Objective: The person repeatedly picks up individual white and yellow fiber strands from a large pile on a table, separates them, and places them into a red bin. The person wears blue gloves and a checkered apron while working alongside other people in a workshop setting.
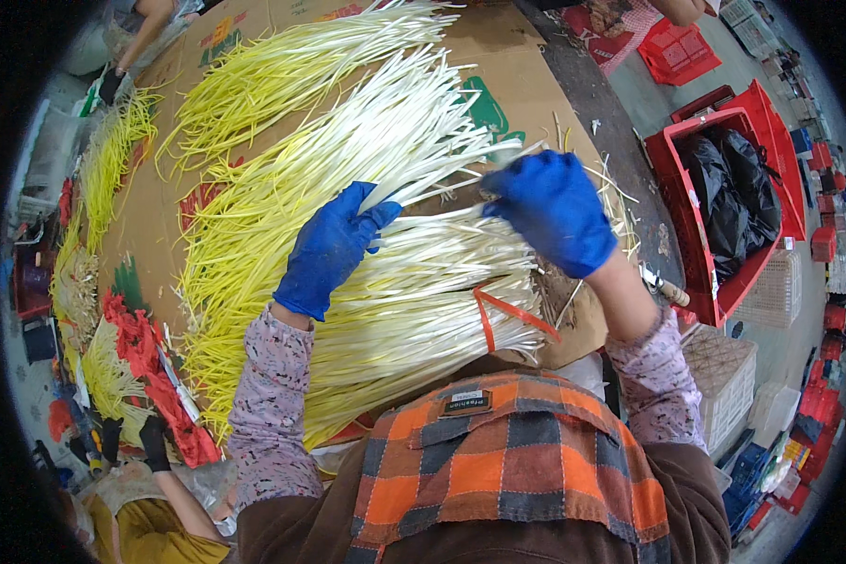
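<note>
Long yellow-to-white vegetable shoots, which look like blanched chives, lie in a wide spread before me, yellow tips to the left and white ends to the right. My left hand, in a blue glove, pinches a few white stalks between thumb and fingers over the middle of the spread. My right hand, also gloved in blue and slightly blurred, is at the white ends with its fingers curled; whether stalks are in it is unclear. Nearer my body an orange-red tie lies around part of the shoots.
Flattened cardboard covers the worktop. Red plastic cloth and more shoots lie at left. A co-worker's black-gloved hands are at lower left; another person's arm is at upper left. A red crate holding black bags stands right.
</note>
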A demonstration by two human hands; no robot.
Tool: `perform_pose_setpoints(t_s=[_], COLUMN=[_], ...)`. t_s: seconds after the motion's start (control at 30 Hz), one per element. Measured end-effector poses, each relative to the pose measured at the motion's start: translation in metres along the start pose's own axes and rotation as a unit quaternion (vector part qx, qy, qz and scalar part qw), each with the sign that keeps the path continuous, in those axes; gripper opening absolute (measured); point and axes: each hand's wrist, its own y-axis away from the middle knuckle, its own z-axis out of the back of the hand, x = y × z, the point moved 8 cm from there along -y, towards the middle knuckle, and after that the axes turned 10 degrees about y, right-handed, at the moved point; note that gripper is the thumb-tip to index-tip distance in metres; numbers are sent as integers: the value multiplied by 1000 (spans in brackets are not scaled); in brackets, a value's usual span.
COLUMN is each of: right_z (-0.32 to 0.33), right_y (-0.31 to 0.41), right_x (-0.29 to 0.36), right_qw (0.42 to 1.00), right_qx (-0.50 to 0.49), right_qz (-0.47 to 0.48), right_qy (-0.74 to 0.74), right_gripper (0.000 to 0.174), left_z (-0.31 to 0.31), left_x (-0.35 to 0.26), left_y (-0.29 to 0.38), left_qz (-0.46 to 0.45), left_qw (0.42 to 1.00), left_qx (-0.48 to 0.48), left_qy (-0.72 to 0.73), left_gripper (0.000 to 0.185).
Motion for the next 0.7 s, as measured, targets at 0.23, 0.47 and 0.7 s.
perform_pose_setpoints(t_s=[0.23,0.47,0.7], right_z=[-17,-11,-23], right_y=[-22,15,69], right_x=[24,-11,-89], right_qw=[980,957,852], right_qx=[38,78,123], right_qz=[39,22,-274], right_qy=[-193,-279,-429], right_gripper=[8,11,12], left_z=[2,1,20], left_x=[-2,-2,-11], left_y=[8,4,3], left_qz=[-5,2,-41], left_qw=[1000,998,996], left_qx=[2,-12,-64], left_qy=[-8,-53,39], left_gripper=[39,34,33])
